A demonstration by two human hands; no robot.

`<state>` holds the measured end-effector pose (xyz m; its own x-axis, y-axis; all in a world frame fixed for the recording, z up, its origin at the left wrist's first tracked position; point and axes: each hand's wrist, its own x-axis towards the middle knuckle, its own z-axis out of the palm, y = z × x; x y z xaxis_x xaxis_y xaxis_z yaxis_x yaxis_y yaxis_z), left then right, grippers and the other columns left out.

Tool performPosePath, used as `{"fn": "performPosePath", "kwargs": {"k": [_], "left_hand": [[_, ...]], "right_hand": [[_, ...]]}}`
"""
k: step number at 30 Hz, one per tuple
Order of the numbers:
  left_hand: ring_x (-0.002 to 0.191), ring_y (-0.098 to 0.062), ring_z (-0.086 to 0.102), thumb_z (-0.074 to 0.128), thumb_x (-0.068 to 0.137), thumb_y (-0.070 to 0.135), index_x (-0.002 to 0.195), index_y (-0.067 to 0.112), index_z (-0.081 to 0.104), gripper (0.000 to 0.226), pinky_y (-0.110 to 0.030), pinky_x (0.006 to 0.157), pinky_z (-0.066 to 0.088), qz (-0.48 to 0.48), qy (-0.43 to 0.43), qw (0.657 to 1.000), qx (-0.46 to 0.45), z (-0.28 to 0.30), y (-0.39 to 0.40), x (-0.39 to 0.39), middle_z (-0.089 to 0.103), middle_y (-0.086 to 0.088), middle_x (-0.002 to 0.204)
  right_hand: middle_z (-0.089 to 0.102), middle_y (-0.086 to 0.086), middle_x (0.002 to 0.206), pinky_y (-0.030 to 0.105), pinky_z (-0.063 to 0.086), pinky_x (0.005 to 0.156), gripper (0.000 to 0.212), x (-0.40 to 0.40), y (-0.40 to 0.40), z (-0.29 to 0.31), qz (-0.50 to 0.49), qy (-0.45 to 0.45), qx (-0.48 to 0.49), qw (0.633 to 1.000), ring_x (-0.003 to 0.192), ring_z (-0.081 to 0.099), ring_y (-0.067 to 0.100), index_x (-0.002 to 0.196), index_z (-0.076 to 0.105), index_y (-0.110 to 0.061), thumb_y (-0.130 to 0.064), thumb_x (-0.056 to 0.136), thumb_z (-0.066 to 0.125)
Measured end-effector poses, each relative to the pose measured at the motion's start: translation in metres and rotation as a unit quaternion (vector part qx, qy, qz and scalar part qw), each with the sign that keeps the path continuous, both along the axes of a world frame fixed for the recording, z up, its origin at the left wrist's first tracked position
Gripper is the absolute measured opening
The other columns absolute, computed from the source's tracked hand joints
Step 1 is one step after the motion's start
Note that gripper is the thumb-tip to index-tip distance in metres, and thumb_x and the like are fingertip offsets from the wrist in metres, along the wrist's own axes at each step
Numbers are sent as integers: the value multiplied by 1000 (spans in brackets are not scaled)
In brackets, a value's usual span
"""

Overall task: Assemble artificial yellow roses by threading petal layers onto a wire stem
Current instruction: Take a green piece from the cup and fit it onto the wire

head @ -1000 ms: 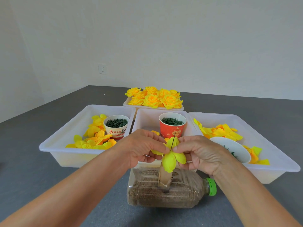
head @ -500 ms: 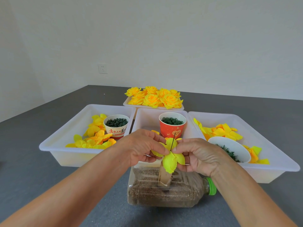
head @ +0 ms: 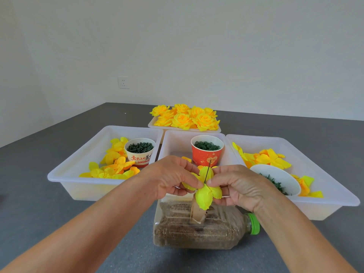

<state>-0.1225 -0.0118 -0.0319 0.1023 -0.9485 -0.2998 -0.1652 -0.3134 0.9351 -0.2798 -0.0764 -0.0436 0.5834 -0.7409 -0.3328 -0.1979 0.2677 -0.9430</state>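
Petal layer point(head: 204, 194), bright yellow, sits threaded on the thin dark wire stem point(head: 207, 171), pinched from both sides: the left hand point(head: 169, 177) clamps its grip on the petals at the left, the right hand point(head: 234, 187) pinches them at the right, fingertips almost meeting at the wire. Directly below the grips lies a plastic bottle point(head: 202, 227) on its side on the grey counter point(head: 39, 213). Beyond the grips stands a red cup point(head: 206, 154) in a white tray point(head: 173, 142); farther back lie finished roses point(head: 185, 118).
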Motion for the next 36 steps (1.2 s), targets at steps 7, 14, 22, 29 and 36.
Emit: {"fn": "performPosePath", "kwargs": {"k": [7,14,22,29,36], "left_hand": [[58,-12,63,73,74,-1,89,14,62,24,-22,62,48,-9,-29,999,8,-5,2,1,66,-2,67],[64,-14,58,73,75,0,85,12,64,18,-25,62,47,21,-14,1000,5,-9,3,3,64,-2,71],[64,-12,56,71,76,-2,87,13,63,20,-24,63,46,7,-49,999,4,-2,3,0,61,2,63],[66,-7,54,74,72,-2,87,17,70,24,-12,59,46,40,-94,982,-156,-2,11,-1,64,1,83],[67,-12,57,82,66,8,67,15,73,11,-22,67,46,-21,-129,978,-162,-10,10,-11,67,-8,73]], "right_hand": [[69,5,71,26,49,54,27,0,2,-6,0,30,-17,999,52,62,11,102,66,-5,3,76,67],[70,9,76,32,53,65,24,-1,2,-10,-8,9,1,1000,61,63,17,99,66,-6,4,77,65],[69,10,78,32,52,67,25,0,1,-9,-6,21,-15,1000,61,63,17,100,66,-5,5,77,65],[71,4,70,27,54,57,20,-7,-3,-9,-37,7,-8,999,57,65,13,91,66,-10,3,76,69],[69,1,69,24,51,57,17,-12,-6,-9,-37,4,-17,999,58,65,10,89,67,-11,1,77,69]]}}
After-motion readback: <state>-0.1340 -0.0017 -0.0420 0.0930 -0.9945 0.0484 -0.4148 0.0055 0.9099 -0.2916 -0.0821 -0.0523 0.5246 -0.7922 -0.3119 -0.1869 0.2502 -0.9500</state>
